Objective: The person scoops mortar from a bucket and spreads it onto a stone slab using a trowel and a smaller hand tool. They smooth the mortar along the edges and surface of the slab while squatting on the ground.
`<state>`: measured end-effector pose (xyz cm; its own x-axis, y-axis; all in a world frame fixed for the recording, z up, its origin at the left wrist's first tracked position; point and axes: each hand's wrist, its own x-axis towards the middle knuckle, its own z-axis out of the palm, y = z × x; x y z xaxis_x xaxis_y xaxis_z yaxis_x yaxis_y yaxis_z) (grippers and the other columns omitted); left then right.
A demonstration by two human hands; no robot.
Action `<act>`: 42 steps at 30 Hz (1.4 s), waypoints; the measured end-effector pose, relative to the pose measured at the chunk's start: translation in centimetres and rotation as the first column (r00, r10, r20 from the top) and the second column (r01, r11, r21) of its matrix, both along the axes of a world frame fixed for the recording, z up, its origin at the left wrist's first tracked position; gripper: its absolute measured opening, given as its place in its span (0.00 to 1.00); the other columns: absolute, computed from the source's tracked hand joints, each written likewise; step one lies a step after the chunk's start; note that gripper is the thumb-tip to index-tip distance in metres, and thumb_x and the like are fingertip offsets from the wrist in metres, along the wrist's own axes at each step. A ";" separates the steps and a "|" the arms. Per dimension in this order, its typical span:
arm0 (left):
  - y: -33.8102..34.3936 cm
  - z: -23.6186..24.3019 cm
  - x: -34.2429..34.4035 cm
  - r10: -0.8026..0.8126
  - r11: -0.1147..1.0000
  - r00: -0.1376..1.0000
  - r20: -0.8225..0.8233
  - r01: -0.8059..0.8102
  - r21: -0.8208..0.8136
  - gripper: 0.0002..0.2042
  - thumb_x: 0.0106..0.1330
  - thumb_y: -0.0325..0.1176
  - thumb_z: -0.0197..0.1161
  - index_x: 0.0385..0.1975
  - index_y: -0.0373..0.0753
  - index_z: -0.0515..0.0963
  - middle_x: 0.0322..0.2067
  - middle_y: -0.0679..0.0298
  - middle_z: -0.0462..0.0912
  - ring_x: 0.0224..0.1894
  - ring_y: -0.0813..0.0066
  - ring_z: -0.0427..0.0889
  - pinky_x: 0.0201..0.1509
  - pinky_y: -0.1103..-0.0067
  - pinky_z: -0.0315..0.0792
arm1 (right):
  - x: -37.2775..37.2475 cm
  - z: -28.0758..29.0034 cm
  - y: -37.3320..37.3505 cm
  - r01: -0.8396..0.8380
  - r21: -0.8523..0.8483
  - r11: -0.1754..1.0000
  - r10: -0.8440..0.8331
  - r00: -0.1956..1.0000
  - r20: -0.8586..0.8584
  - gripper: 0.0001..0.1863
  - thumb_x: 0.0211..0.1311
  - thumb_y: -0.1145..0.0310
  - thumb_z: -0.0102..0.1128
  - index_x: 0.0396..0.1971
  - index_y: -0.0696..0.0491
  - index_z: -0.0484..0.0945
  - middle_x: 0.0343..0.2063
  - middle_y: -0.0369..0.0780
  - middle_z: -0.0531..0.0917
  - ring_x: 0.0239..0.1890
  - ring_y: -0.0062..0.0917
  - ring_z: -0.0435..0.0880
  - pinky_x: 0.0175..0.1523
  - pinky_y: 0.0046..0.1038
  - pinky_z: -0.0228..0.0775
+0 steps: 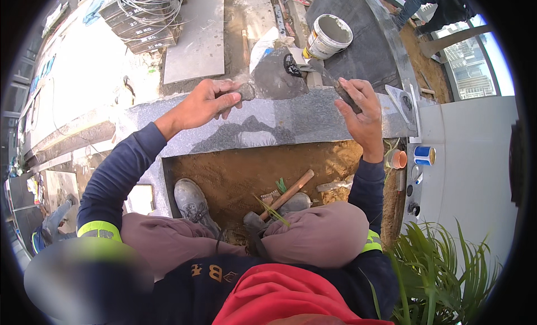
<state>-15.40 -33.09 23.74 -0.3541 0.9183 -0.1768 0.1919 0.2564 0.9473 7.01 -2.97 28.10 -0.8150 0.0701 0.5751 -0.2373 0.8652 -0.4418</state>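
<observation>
My left hand [215, 103] is raised over a grey granite slab [215, 121], fingers closed on a small rough grey lump [245, 92]; its kind is unclear. My right hand [362, 104] grips the dark handle of a trowel [320, 71], whose thin grey blade points up and left. Between the hands, at the slab's far edge, sits a dark grey flat piece [274, 79] with a black glossy patch. A dark damp patch marks the slab's top.
A mortar-smeared white bucket [329, 36] stands beyond the slab. Below my knees a wooden-handled hammer [288, 193] lies on the sand [224, 168]. Right are an orange pipe end [396, 159], a blue can [424, 155] and a palm [442, 269]. Another person [430, 9] stands far right.
</observation>
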 end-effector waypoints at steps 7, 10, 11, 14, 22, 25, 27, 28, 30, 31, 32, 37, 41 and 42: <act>0.2 1.7 1.3 0.060 0.984 0.991 0.122 -0.079 0.157 0.17 0.75 0.39 0.61 0.50 0.29 0.82 0.22 0.69 0.78 0.24 0.84 0.73 0.29 0.80 0.70 | -0.8 -3.5 -1.0 0.002 -0.078 0.997 -0.002 1.000 0.002 0.27 0.54 0.78 0.72 0.57 0.52 0.81 0.42 0.41 0.79 0.43 0.33 0.79 0.48 0.29 0.72; -0.3 1.3 0.4 0.012 0.993 0.995 0.097 -0.023 0.115 0.20 0.75 0.39 0.60 0.54 0.27 0.80 0.23 0.68 0.78 0.24 0.83 0.73 0.30 0.80 0.71 | -0.2 -5.1 -0.5 0.026 -0.088 0.996 -0.024 0.999 0.030 0.28 0.54 0.79 0.71 0.58 0.52 0.81 0.43 0.42 0.79 0.44 0.32 0.79 0.50 0.30 0.72; -0.5 1.2 0.2 0.038 0.992 0.997 0.067 -0.046 0.121 0.20 0.75 0.40 0.60 0.54 0.26 0.80 0.22 0.68 0.77 0.24 0.83 0.73 0.31 0.80 0.71 | 0.0 -5.3 -0.1 0.045 -0.067 0.997 -0.041 0.997 0.066 0.27 0.56 0.78 0.71 0.58 0.53 0.81 0.43 0.42 0.80 0.44 0.31 0.79 0.51 0.30 0.72; -0.5 1.1 -0.2 0.129 0.986 0.991 -0.037 -0.124 0.115 0.22 0.75 0.40 0.60 0.54 0.23 0.77 0.23 0.66 0.78 0.25 0.82 0.74 0.32 0.79 0.72 | 1.0 -4.9 0.5 0.195 -0.122 0.973 -0.186 0.979 0.084 0.23 0.65 0.72 0.66 0.60 0.56 0.78 0.43 0.39 0.81 0.37 0.24 0.80 0.43 0.25 0.73; 1.2 1.0 2.1 0.237 0.966 0.969 -0.075 -0.226 0.128 0.22 0.78 0.40 0.54 0.59 0.25 0.68 0.38 0.62 0.83 0.29 0.85 0.74 0.30 0.83 0.73 | 0.5 -3.4 -6.1 0.170 -0.877 0.450 0.121 0.961 0.249 0.25 0.78 0.59 0.53 0.64 0.61 0.71 0.39 0.39 0.82 0.22 0.14 0.74 0.21 0.18 0.63; 1.4 -0.3 2.9 0.285 0.935 0.880 -0.379 -0.167 0.314 0.22 0.75 0.38 0.58 0.56 0.23 0.72 0.39 0.46 0.84 0.36 0.59 0.82 0.42 0.72 0.76 | -0.1 -5.0 -6.3 0.198 -0.897 0.394 0.136 0.953 0.270 0.24 0.78 0.61 0.52 0.64 0.61 0.72 0.39 0.39 0.82 0.22 0.14 0.74 0.21 0.18 0.63; 1.3 0.6 3.7 0.253 0.948 0.866 -0.432 -0.131 0.291 0.20 0.72 0.37 0.59 0.53 0.23 0.76 0.42 0.36 0.82 0.45 0.37 0.81 0.51 0.64 0.75 | -0.8 -4.8 -6.7 0.178 -0.894 0.412 0.141 0.956 0.256 0.22 0.78 0.62 0.53 0.63 0.60 0.74 0.37 0.38 0.83 0.21 0.13 0.74 0.21 0.18 0.63; 1.4 0.1 3.8 0.251 0.946 0.852 -0.460 -0.114 0.303 0.20 0.72 0.37 0.59 0.53 0.23 0.76 0.42 0.35 0.82 0.45 0.37 0.81 0.51 0.63 0.75 | -1.0 -4.5 -6.9 0.170 -0.891 0.421 0.143 0.958 0.250 0.21 0.78 0.63 0.53 0.62 0.60 0.74 0.37 0.38 0.84 0.20 0.12 0.74 0.21 0.18 0.63; 1.0 -0.8 4.0 0.253 0.943 0.816 -0.521 -0.086 0.323 0.21 0.72 0.37 0.59 0.54 0.23 0.75 0.41 0.35 0.82 0.45 0.37 0.81 0.51 0.63 0.75 | -1.6 -3.0 -7.2 0.193 -0.856 0.479 0.126 0.950 0.285 0.21 0.76 0.64 0.54 0.62 0.61 0.75 0.36 0.40 0.85 0.22 0.16 0.76 0.25 0.20 0.67; 0.9 -1.1 3.8 0.251 0.945 0.807 -0.534 -0.085 0.316 0.21 0.72 0.37 0.59 0.54 0.23 0.75 0.41 0.35 0.81 0.45 0.37 0.81 0.50 0.63 0.75 | -1.7 -2.6 -7.3 0.204 -0.837 0.508 0.118 0.946 0.302 0.21 0.76 0.65 0.55 0.61 0.61 0.75 0.36 0.41 0.85 0.23 0.17 0.77 0.27 0.22 0.69; 1.0 -0.9 3.6 0.254 0.947 0.797 -0.548 -0.088 0.310 0.20 0.73 0.37 0.59 0.54 0.24 0.75 0.40 0.35 0.81 0.45 0.37 0.81 0.50 0.62 0.75 | -1.6 -2.6 -6.9 0.154 -0.657 0.738 0.006 0.972 0.235 0.21 0.74 0.66 0.57 0.61 0.60 0.76 0.36 0.41 0.84 0.25 0.20 0.78 0.30 0.24 0.71; 0.9 0.2 3.4 0.230 0.963 0.855 -0.466 -0.132 0.235 0.19 0.74 0.37 0.58 0.52 0.24 0.76 0.37 0.34 0.81 0.43 0.36 0.81 0.47 0.61 0.74 | -0.8 -2.8 -6.8 0.194 0.009 0.981 -0.194 0.981 0.025 0.23 0.64 0.72 0.64 0.60 0.53 0.79 0.39 0.44 0.81 0.36 0.33 0.80 0.43 0.32 0.74; 0.8 -0.3 3.4 0.214 0.972 0.891 -0.401 -0.155 0.174 0.19 0.74 0.38 0.57 0.50 0.25 0.77 0.32 0.35 0.79 0.36 0.38 0.79 0.44 0.61 0.73 | 0.0 -3.8 -7.0 0.132 -0.051 0.990 -0.123 0.982 0.143 0.25 0.61 0.75 0.66 0.59 0.49 0.81 0.40 0.42 0.79 0.36 0.34 0.80 0.42 0.33 0.74; 0.8 -0.3 3.5 0.201 0.978 0.908 -0.367 -0.162 0.133 0.19 0.74 0.38 0.57 0.50 0.25 0.77 0.30 0.36 0.78 0.34 0.39 0.78 0.43 0.61 0.73 | 0.1 -3.1 -6.6 0.136 -0.057 0.989 -0.129 0.985 0.114 0.25 0.60 0.75 0.66 0.59 0.49 0.81 0.39 0.42 0.79 0.36 0.35 0.79 0.42 0.33 0.73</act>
<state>-11.88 -32.28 23.46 -0.5387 0.8377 0.0895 0.4980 0.2310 0.8358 7.10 -9.58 25.00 -0.8542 0.2155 0.4731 -0.0695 0.8545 -0.5148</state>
